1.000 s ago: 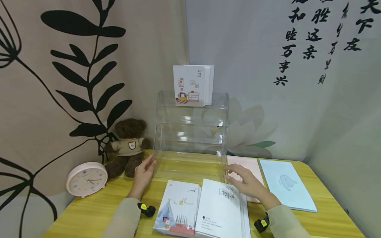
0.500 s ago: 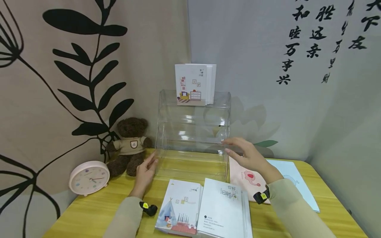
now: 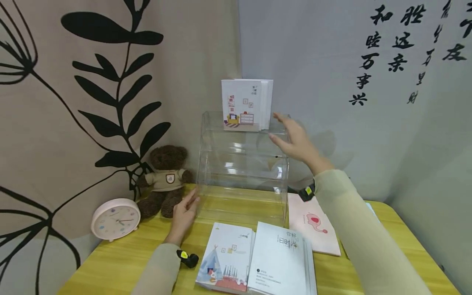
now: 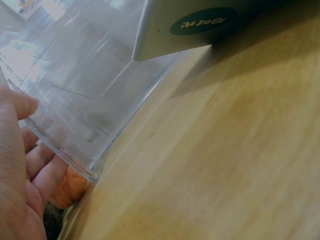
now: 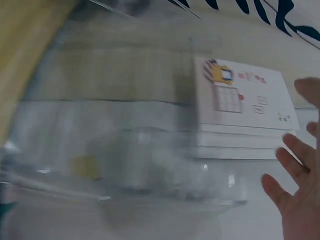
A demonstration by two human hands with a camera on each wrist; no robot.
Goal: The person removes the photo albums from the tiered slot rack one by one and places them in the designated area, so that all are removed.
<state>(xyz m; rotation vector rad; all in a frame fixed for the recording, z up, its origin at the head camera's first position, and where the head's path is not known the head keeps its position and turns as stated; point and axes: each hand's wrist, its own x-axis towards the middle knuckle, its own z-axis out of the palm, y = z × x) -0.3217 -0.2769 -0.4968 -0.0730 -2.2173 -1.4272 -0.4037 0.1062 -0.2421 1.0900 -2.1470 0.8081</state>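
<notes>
A clear tiered display rack (image 3: 243,172) stands on the table. My left hand (image 3: 186,213) holds its lower left side; in the left wrist view the thumb (image 4: 25,105) lies at the edge and the fingers (image 4: 45,170) are behind the clear panel. My right hand (image 3: 295,141) is raised by the rack's top right, fingers spread, holding nothing. Beside it, several white notebooks (image 3: 241,104) stand upright on the top tier; the right wrist view shows the notebooks (image 5: 245,95) near the fingertips, with a gap at the lower fingers.
In front of the rack lie a notebook with a tent picture (image 3: 226,258) and a stack of white notebooks (image 3: 278,262). A pink booklet (image 3: 313,225) lies to the right. A teddy bear (image 3: 166,180) and a pink clock (image 3: 115,219) stand on the left.
My right hand has risen from the rack's lower right corner, along its right side, to beside the notebooks on top. My left hand stays at the rack's left side.
</notes>
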